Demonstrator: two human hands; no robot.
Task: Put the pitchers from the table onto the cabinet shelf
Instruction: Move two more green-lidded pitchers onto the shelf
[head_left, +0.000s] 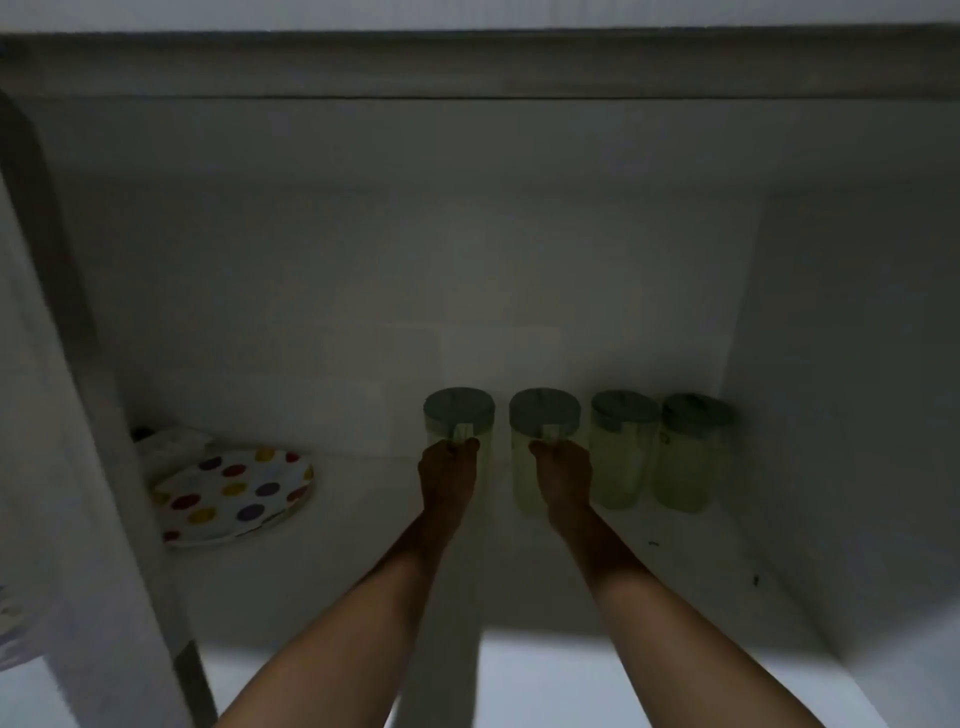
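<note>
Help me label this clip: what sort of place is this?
Likely inside a home kitchen cabinet: a white shelf holding four lidded pitchers and a polka-dot plate.

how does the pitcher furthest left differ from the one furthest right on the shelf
The leftmost pitcher has the left hand closed on its handle; the rightmost pitcher stands free, with no hand on it. The leftmost has open shelf on its left, towards the dotted plate; the rightmost stands nearest the right cabinet wall. Both look upright, pale and translucent, with grey lids.
</note>
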